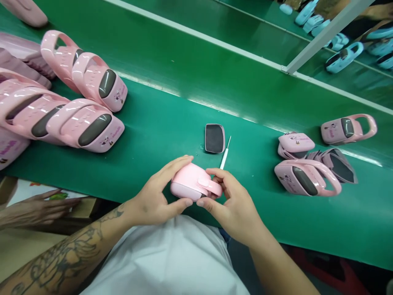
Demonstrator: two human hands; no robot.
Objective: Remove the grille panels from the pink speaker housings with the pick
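Observation:
A pink plastic housing with a handle (193, 183) is held over the near edge of the green belt (172, 123). My left hand (155, 196) grips its left end, thumb under and fingers over the top. My right hand (231, 205) pinches its handle end from the right. Just beyond on the belt lie a loose dark grey insert in a pink frame (214, 138) and a thin white tool (225, 153).
Several finished pink housings with grey panels are piled at the left (82, 123) and lie at the right (307, 176). Another person's hand (39, 207) rests at the lower left. Light blue housings (344, 57) sit on a far belt behind a white rail (322, 35).

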